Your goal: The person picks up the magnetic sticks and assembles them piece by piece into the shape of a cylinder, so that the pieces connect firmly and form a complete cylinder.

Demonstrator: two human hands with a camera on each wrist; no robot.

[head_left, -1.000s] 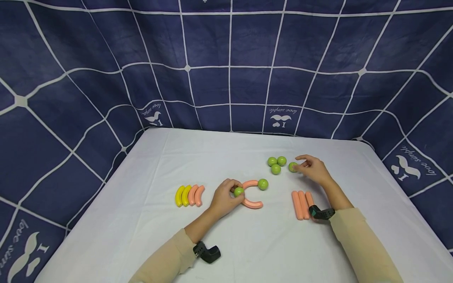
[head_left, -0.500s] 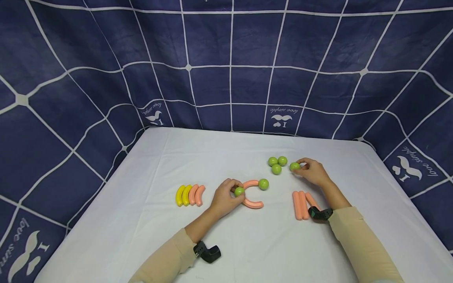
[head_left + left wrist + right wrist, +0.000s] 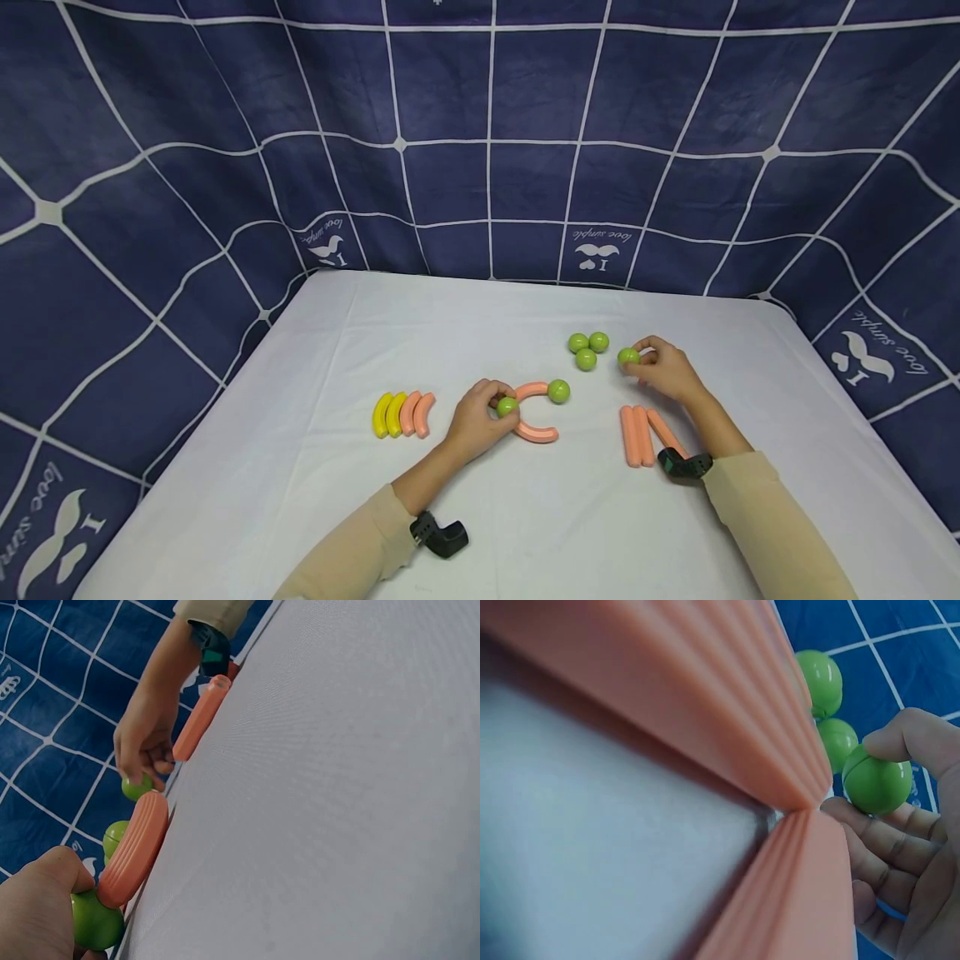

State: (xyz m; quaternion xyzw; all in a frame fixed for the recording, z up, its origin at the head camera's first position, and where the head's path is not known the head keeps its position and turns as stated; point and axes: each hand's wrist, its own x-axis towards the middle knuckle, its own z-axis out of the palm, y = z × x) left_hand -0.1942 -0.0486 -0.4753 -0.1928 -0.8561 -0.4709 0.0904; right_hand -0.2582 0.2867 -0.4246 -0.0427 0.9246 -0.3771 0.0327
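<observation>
My left hand [image 3: 478, 421] grips a green ball [image 3: 507, 407] between thumb and fingers. The ball meets the left ends of two curved pink pieces, an upper one [image 3: 531, 389] and a lower one [image 3: 537, 433], both on the white table. Another green ball [image 3: 558, 391] sits at the upper piece's right end. Farther right, my right hand [image 3: 666, 367] pinches a green ball [image 3: 628, 357], its thumb on top in the right wrist view [image 3: 877, 780]. Three loose green balls [image 3: 587, 359] cluster just left of that hand. Its wrist camera partly covers a slanted pink stick [image 3: 666, 432].
Two straight pink sticks [image 3: 637, 436] lie side by side, left of the slanted one. At left are two yellow curved pieces [image 3: 388, 414] and two pink ones [image 3: 417, 414] in a row. A dark blue gridded curtain [image 3: 450, 183] surrounds the white table [image 3: 420, 325].
My right hand has taken hold of its ball and shifted slightly right with it. Beneath that wrist, the third pink stick has swung to a slant. My left hand stays put.
</observation>
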